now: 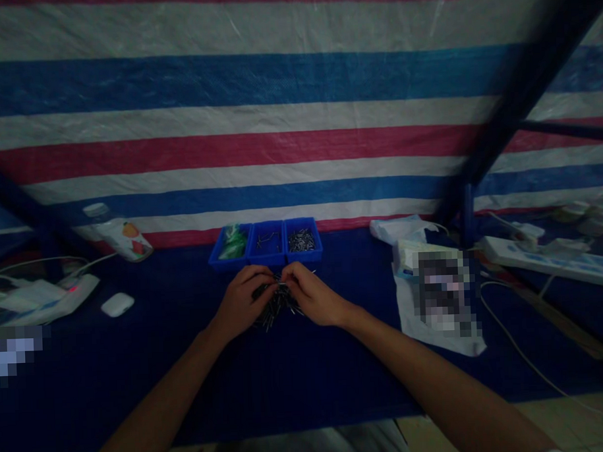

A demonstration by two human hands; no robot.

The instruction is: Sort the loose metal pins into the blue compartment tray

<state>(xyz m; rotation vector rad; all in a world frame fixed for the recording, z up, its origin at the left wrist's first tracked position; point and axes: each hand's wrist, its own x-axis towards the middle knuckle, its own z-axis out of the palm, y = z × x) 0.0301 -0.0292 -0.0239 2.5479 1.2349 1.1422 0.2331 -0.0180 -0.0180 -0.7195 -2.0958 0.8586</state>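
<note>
My left hand [248,298] and my right hand [310,293] meet over a pile of thin, dark metal pins [269,313] on the blue table. Both have their fingers drawn together; a small shiny piece shows between the fingertips, too small to name. Just beyond them stand three joined blue bins. The left bin [213,257] holds a green plastic bag [233,241]. Inside the middle bin [268,259] lie a few bent thin pieces [268,238]. Many short metal pins [300,239] fill the bottom of the right bin [305,257]. My hands partly cover the pile.
At left are a bottle [121,233], a white earbud case [117,304] and a power strip [79,293] with cables. White plastic wrapping [408,314] and another power strip [544,257] lie at right. A striped tarp [296,74] hangs behind, beside dark blue posts [496,127].
</note>
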